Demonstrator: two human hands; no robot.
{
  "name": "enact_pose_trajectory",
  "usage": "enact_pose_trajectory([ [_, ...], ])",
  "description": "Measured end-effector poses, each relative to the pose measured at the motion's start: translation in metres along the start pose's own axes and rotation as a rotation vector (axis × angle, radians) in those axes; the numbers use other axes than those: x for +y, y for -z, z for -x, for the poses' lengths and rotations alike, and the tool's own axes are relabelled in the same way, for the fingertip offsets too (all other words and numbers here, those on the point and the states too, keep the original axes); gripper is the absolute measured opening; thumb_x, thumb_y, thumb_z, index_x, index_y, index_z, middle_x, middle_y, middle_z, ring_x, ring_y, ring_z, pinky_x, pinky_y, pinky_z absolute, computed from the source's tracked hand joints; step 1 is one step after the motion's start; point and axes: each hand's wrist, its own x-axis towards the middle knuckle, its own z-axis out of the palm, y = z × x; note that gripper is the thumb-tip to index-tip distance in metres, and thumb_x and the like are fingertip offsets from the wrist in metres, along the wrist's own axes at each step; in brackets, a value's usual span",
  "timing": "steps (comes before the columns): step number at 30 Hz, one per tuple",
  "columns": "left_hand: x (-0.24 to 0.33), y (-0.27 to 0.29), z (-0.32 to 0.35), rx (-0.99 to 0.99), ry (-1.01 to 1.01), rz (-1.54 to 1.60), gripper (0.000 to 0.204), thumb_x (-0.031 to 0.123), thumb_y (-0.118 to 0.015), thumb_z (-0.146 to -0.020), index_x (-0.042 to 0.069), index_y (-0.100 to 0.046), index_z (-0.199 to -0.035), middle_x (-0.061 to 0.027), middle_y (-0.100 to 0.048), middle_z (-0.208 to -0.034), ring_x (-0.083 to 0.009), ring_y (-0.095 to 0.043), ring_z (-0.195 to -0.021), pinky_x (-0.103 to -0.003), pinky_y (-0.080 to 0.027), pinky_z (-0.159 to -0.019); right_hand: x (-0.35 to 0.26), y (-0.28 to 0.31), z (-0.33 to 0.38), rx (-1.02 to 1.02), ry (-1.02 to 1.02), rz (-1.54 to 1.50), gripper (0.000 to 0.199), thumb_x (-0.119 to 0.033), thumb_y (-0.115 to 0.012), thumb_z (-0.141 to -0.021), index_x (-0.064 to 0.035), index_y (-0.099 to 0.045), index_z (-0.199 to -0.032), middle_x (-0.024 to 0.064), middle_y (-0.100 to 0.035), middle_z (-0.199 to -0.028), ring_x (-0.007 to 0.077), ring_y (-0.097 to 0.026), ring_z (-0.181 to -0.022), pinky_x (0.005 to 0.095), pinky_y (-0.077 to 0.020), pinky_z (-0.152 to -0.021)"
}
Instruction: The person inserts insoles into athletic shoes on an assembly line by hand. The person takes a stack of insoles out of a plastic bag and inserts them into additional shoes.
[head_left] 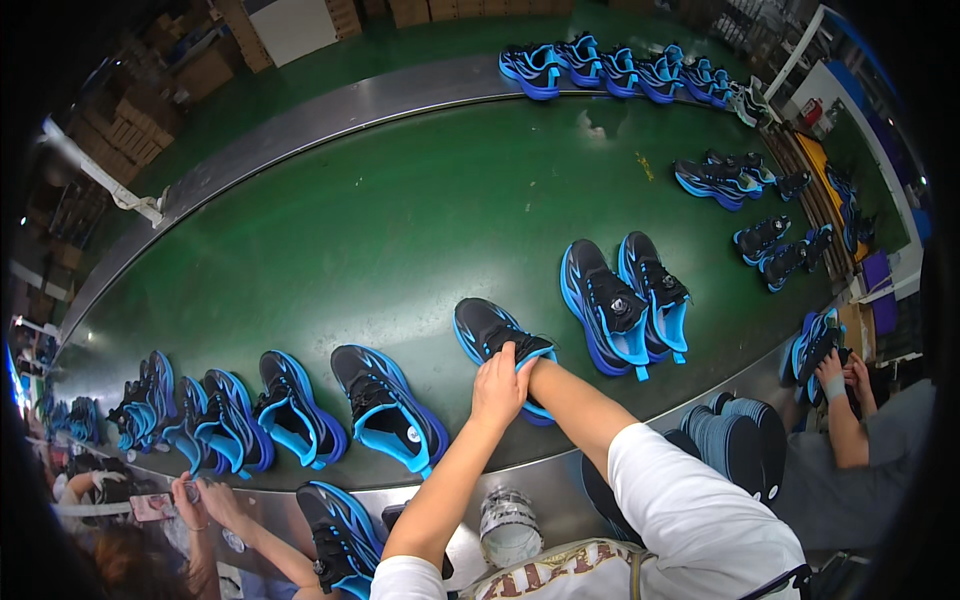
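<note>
A black and blue sneaker [487, 322] lies on the green belt in front of me, toe pointing away. My left hand [497, 385] is closed on the sneaker's collar by the tongue, fingers bent over it. My right forearm [585, 405] reaches to the shoe's opening, and my right hand is hidden inside it, its fingers out of sight. Just to the right stands a pair of like sneakers with round dials on the tongues, one [603, 305] nearer and the other [655, 297] beside it. Left of my hands lies another sneaker [392, 408].
More sneakers [228, 420] line the belt's near edge at left. Others [640, 72] stand on the far metal ledge [400, 100]. Black insoles [735, 440] are stacked by my right elbow; a clear tub [510, 525] sits before me. Co-workers' hands [215, 503] show at both sides.
</note>
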Motion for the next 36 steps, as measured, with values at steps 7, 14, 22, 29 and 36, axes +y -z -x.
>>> enact_pose_trajectory([
  [7, -0.007, 0.005, -0.021, 0.144, 0.444, 0.127, 0.033, 0.024, -0.047, -0.083, -0.003, -0.044, -0.101, -0.018, -0.054, -0.068, -0.0317, -0.055, -0.065, -0.035, -0.042, -0.057, 0.008, 0.01, 0.02, -0.02, 0.114, 0.153, 0.033, -0.019, -0.036, -0.08, -0.0023, -0.056, -0.101, 0.0165, -0.05, -0.111, 0.0292, -0.05, -0.099, 0.0351, -0.0348, -0.089],
  [14, -0.003, 0.014, -0.023, -0.017, -0.23, -0.364, 0.028, 0.019, -0.063, -0.066, 0.005, -0.046, -0.083, -0.0073, -0.043, -0.066, -0.0216, -0.047, -0.054, -0.033, -0.037, -0.05, 0.007, -0.02, 0.076, -0.013, 0.135, 0.18, 0.054, -0.037, -0.027, -0.078, 0.0057, -0.058, -0.089, 0.0145, -0.06, -0.087, 0.0248, -0.054, -0.09, 0.0362, -0.0094, -0.102],
  [22, 0.008, 0.04, -0.02, -0.444, -0.223, -0.438, 0.029, 0.021, -0.062, -0.067, 0.006, -0.044, -0.082, -0.0088, -0.044, -0.074, -0.0243, -0.052, -0.062, -0.033, -0.041, -0.053, 0.007, -0.087, 0.135, 0.919, 0.255, -0.153, 0.015, -0.017, -0.064, -0.066, -0.0064, -0.054, -0.07, 0.0043, -0.054, -0.083, 0.0186, -0.05, -0.086, 0.0399, -0.0341, -0.083],
  [29, 0.021, 0.051, 0.003, -0.459, -0.43, -0.835, 0.01, 0.017, -0.051, -0.07, 0.009, -0.046, -0.074, -0.0043, -0.044, -0.07, -0.0165, -0.048, -0.055, -0.027, -0.037, -0.049, 0.003, -0.114, 0.136, 1.065, 0.227, -0.221, 0.015, -0.014, -0.066, -0.065, -0.0072, -0.054, -0.071, 0.0023, -0.054, -0.084, 0.0193, -0.051, -0.087, 0.0356, -0.0357, -0.077],
  [36, 0.012, 0.024, -0.008, -0.612, -0.389, -1.078, 0.011, 0.015, -0.047, -0.074, 0.007, -0.052, -0.08, -0.0072, -0.048, -0.075, -0.0173, -0.052, -0.058, -0.032, -0.036, -0.047, 0.002, -0.099, 0.125, 1.12, 0.24, -0.259, 0.014, -0.014, -0.064, -0.068, -0.0045, -0.054, -0.071, 0.0052, -0.051, -0.08, 0.0239, -0.051, -0.082, 0.0352, -0.0395, -0.07],
])
